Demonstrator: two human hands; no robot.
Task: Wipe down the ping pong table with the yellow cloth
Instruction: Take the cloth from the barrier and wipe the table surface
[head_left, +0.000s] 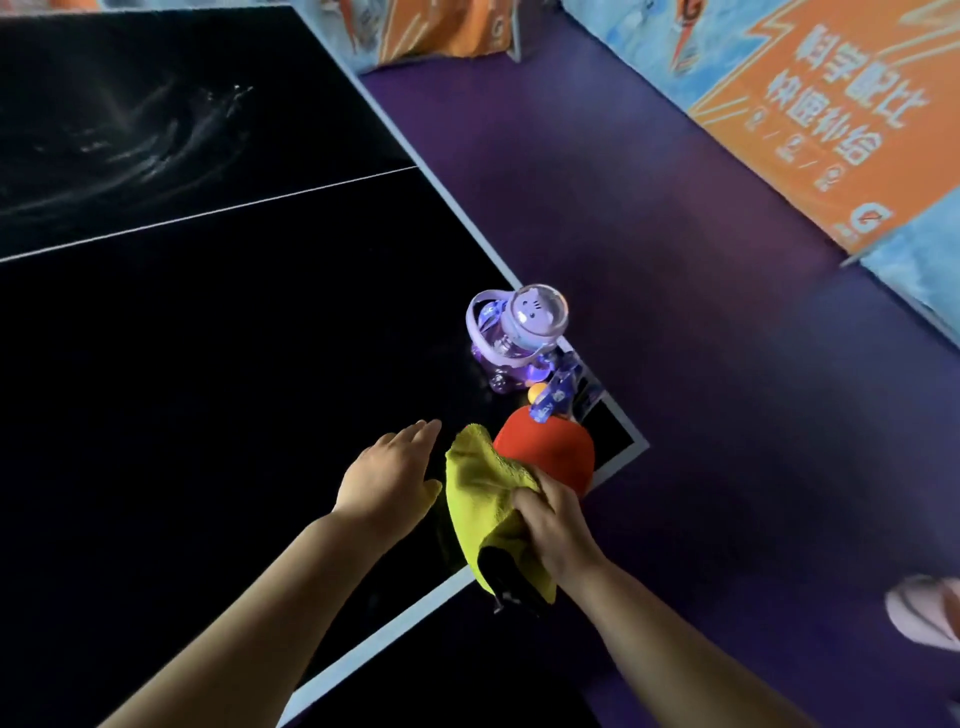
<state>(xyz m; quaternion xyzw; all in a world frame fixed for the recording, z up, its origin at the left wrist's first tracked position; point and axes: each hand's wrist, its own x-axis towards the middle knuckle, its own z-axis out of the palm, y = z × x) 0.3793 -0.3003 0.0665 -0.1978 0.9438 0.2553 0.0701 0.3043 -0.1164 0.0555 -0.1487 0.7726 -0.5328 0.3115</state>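
Note:
The black ping pong table (218, 332) with white edge lines fills the left of the head view; its near right corner lies by my hands. My right hand (558, 525) grips the bunched yellow cloth (480, 493) over the table's near edge, and the cloth hangs down past the white border. My left hand (387, 475) hovers just left of the cloth with straight fingers, palm down over the dark surface. Pale smear marks (130, 145) show on the far half of the table.
A red paddle (550, 452) lies at the corner beside the cloth. A purple water bottle (519, 332) with a strap stands behind it, with a small orange ball (535, 392) between them. Purple floor and orange-blue barriers (810, 119) lie to the right.

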